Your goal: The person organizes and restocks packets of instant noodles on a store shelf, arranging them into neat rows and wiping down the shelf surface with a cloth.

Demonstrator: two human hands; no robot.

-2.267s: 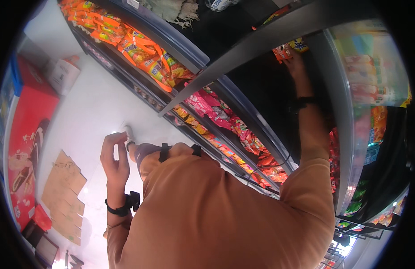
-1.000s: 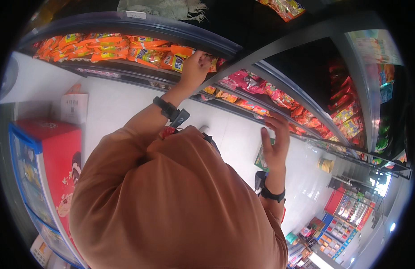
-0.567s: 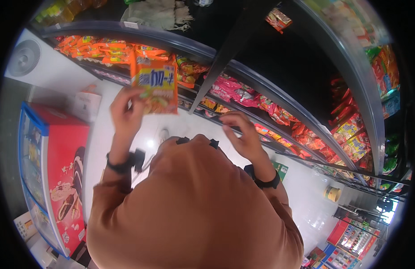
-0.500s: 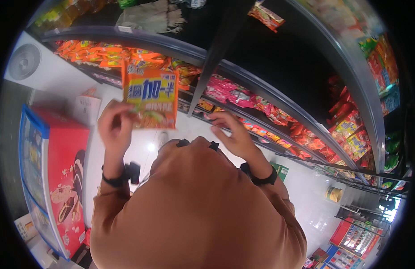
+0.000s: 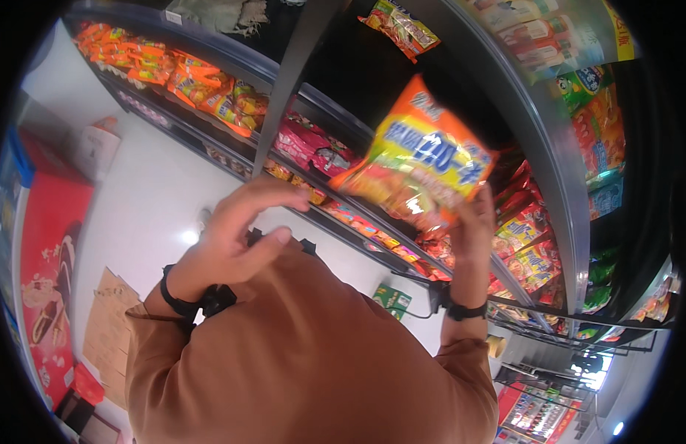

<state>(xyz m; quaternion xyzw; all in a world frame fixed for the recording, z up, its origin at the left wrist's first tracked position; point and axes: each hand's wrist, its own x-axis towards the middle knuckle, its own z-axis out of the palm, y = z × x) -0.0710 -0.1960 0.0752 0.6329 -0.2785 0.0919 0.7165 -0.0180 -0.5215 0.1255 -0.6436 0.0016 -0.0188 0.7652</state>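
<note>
An orange and yellow instant noodle packet (image 5: 424, 159) is held up in front of the shelves, tilted and slightly blurred. My right hand (image 5: 472, 229) is closed on its lower right corner, with part of the fingers behind the wrapper. Left of the packet, my left hand (image 5: 246, 229) holds nothing; its thumb stands apart from the bent fingers. Another noodle packet (image 5: 400, 29) lies alone on the dark upper shelf. Farther left, a row of orange packets (image 5: 202, 85) fills the lower shelf, and pink packets (image 5: 313, 140) lie beyond the upright post.
A grey shelf post (image 5: 287, 81) stands between the shelf sections. Red and yellow packets (image 5: 524, 237) stock the shelf at the right. A red and blue freezer (image 5: 54, 251) and flattened cardboard (image 5: 109, 337) are at the left. A green box (image 5: 392, 298) sits on the floor.
The noodle packet has passed from my left hand to my right and moved rightward. My left hand has let go. The view has turned toward the right.
</note>
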